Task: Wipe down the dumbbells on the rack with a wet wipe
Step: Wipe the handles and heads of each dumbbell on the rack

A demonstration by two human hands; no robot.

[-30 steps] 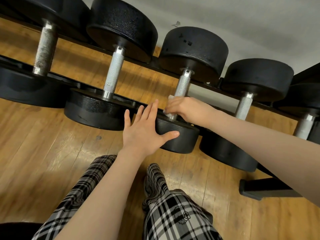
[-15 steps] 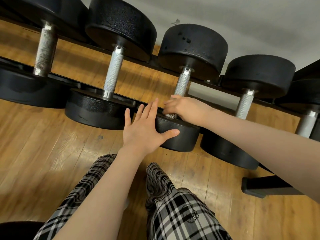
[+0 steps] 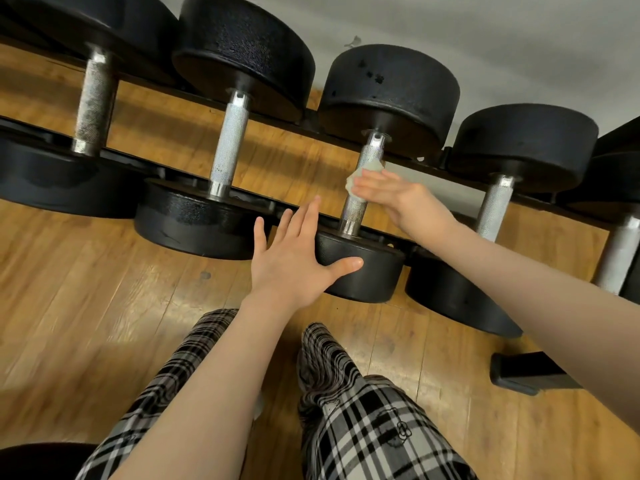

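Row of black round-headed dumbbells with knurled silver steel handles, lying across a black metal rack point(image 3: 284, 206) above a glossy wooden plank floor point(image 3: 104, 306). Third dumbbell from the left point(image 3: 388, 84) in the middle of the view, its near head low and close, its far head up by the grey wall point(image 3: 485, 29).

Left hand point(image 3: 294, 261) spread flat, fingers straight and apart, palm pressed against the side of that dumbbell's near head, thumb lying along the head's front edge. Holding nothing.

Right hand point(image 3: 394, 195) at the middle of the same dumbbell's handle, fingers curled over a crumpled pale wet wipe point(image 3: 363, 174), pressing it against the steel. Wipe bunched between fingertips and handle, a little of it showing above and to the left of the fingers.

Neighbouring dumbbells just beside on either hand, untouched. Black-and-white plaid trousers point(image 3: 363, 427) at the bottom of the view.
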